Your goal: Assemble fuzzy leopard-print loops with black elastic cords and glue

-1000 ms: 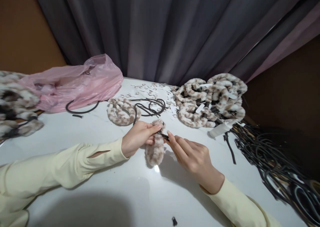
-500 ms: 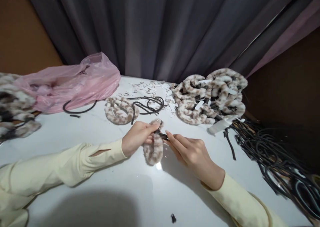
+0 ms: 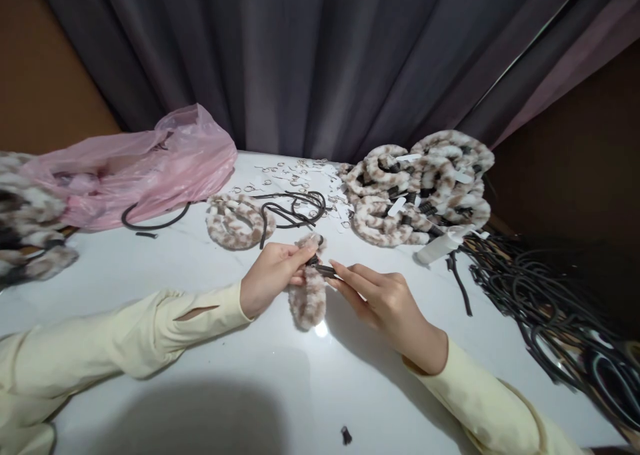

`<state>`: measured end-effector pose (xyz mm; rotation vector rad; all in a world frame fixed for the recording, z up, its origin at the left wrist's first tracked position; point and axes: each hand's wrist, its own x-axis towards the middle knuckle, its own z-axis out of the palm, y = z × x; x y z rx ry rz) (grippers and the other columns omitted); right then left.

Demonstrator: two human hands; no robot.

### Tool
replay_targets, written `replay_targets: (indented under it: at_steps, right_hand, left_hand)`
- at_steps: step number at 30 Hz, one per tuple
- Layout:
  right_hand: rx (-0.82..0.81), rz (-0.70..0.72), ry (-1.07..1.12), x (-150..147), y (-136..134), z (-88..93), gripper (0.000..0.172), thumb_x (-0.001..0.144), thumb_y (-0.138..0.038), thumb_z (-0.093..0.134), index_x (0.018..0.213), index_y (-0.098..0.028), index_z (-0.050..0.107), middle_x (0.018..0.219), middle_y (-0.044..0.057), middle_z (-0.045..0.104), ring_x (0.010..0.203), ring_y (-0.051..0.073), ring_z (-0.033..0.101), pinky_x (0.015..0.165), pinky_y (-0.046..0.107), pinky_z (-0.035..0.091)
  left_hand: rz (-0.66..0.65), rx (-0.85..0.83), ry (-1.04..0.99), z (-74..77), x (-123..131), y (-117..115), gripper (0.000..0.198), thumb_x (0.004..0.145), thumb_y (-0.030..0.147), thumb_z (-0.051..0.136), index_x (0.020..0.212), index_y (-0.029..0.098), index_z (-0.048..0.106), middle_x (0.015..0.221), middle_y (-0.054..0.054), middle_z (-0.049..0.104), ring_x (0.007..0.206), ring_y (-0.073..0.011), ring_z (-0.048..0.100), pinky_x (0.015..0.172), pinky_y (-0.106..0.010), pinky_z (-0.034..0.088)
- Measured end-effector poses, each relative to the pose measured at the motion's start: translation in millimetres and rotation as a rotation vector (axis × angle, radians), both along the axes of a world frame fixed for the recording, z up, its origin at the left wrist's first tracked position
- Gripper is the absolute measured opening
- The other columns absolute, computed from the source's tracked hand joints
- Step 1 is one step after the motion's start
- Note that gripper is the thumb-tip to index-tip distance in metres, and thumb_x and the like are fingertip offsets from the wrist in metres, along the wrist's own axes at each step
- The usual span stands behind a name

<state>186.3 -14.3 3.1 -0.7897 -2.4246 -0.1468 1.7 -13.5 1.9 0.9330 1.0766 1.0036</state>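
Note:
My left hand (image 3: 270, 273) is closed on a fluffy brown-and-white plush strap (image 3: 307, 301), whose lower end hangs toward the table. Dark banding shows on the strap beside my left fingertips. From the right, my right hand (image 3: 387, 306) pinches a slim dark stick-like piece (image 3: 327, 271), its tip against the banded part. Whether this piece is a tool or a length of cord I cannot tell. Just beyond my hands lie a coiled plush strap (image 3: 235, 223) and a looped black cord (image 3: 293, 209).
A pink plastic bag (image 3: 150, 168) lies back left by more plush straps (image 3: 35, 195). At back right are piled plush straps (image 3: 445, 168), a white bottle (image 3: 440, 247) and tangled black cords (image 3: 540, 295). Small metal rings (image 3: 297, 171) are scattered at the back. A black scrap (image 3: 346, 435) lies in front.
Both hands keep nearly the same place and the same hold on the strap and the dark piece. The view has shifted slightly.

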Motion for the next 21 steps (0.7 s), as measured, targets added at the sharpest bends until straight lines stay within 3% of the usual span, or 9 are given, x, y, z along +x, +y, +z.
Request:
replay_targets:
  at_steps: [3,9,12,21]
  right_hand:
    - [0.034,-0.001,-0.034,1,0,1.0,0.024,0.089,-0.018,0.049,0.105,-0.006,0.062,0.064,0.003,0.059,0.046,0.008,0.045,0.045,0.021,0.031]
    - [-0.331,-0.005,0.216,3,4,9.6,0.023,0.086,-0.024,0.054,0.101,-0.010,0.066,0.063,0.002,0.058,0.049,0.007,0.046,0.048,0.019,0.036]
    - [-0.425,-0.034,0.277,4,4,15.2,0.023,0.085,-0.024,0.057,0.098,-0.010,0.068,0.061,0.002,0.059,0.049,0.007,0.046,0.048,0.019,0.036]
    - [-0.553,-0.092,0.283,4,2,17.2,0.028,0.084,-0.032,0.056,0.095,-0.012,0.072,0.055,0.002,0.057,0.046,0.008,0.044,0.045,0.020,0.035]
  left_hand:
    - [-0.052,-0.043,-0.008,-0.4,-1,3,0.042,0.070,0.049,0.064,0.057,0.011,0.054,0.049,0.005,0.038,0.045,-0.0054,0.035,0.044,-0.019,0.031]
    - [-0.057,-0.071,0.001,3.5,-3,5,0.040,0.069,0.048,0.066,0.066,0.008,0.064,0.053,-0.001,0.052,0.053,-0.0102,0.050,0.057,-0.024,0.045]
    - [-0.081,-0.075,-0.042,5.0,-3,5,0.038,0.072,0.047,0.064,0.070,0.009,0.065,0.056,-0.003,0.057,0.059,-0.0123,0.056,0.066,-0.026,0.048]
    - [-0.018,-0.042,-0.042,7.1,-3,4,0.038,0.073,0.043,0.065,0.052,0.012,0.054,0.042,0.007,0.035,0.043,-0.0053,0.036,0.053,-0.021,0.042]
